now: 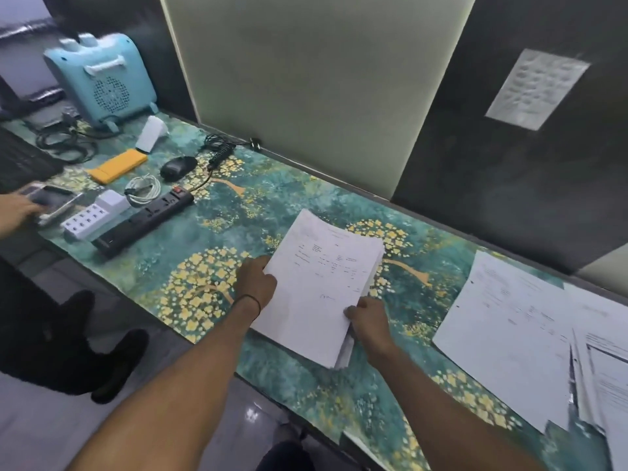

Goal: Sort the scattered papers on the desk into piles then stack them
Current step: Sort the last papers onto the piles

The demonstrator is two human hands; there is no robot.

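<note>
A thick stack of white printed papers (pixel 319 283) lies over the middle of the desk (pixel 210 232), which has a teal cover with yellow flower trees. My left hand (pixel 255 283) grips the stack's left edge. My right hand (pixel 368 322) holds its lower right edge, thumb on top. The stack's near corner is fanned slightly. More loose white sheets (pixel 509 331) lie spread on the desk to the right, overlapping each other, and run out of view at the right edge.
At the desk's left end are a black power strip (pixel 142 224), a white multi-port charger (pixel 89 217), a coiled white cable (pixel 142 190), a black mouse (pixel 178 167), a yellow case (pixel 117 165), a blue heater (pixel 102 79). Another person's hand (pixel 18 209) rests on a phone. A pale panel stands behind.
</note>
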